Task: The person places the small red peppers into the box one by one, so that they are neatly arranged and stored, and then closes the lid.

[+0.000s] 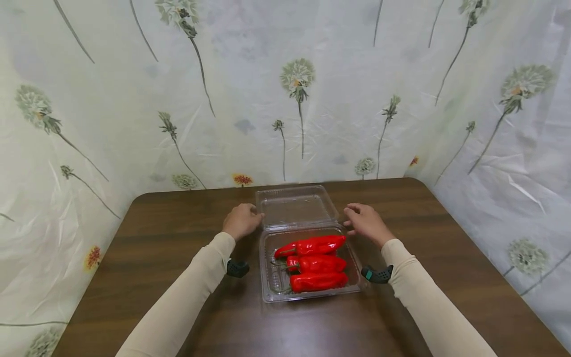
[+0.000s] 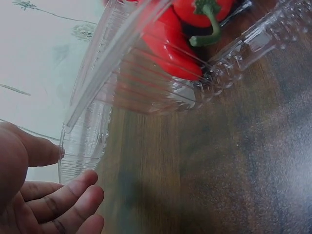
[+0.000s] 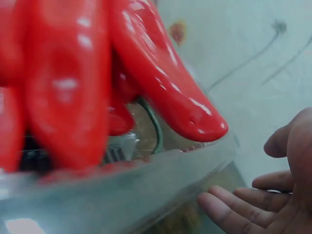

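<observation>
A clear plastic clamshell container (image 1: 266, 270) stands on the table, its lid (image 1: 294, 208) folded back away from me. Glossy red peppers with green stems lie in the base: a far one (image 1: 316, 245), a middle one (image 1: 317, 263) and a near one (image 1: 318, 282). My left hand (image 1: 243, 220) is at the lid's left edge; in the left wrist view the thumb touches the lid's rim (image 2: 80, 141), with the other fingers loosely bent below it. To the right of the hinge is my right hand (image 1: 367, 224), fingers relaxed, holding nothing and apart from the container.
The dark wooden table (image 1: 178, 218) has rounded far corners. Behind it and at both sides hangs a pale curtain (image 1: 250, 99) printed with dandelions. A black band with a camera is on the left wrist (image 1: 237, 268) and another on the right wrist (image 1: 377, 274).
</observation>
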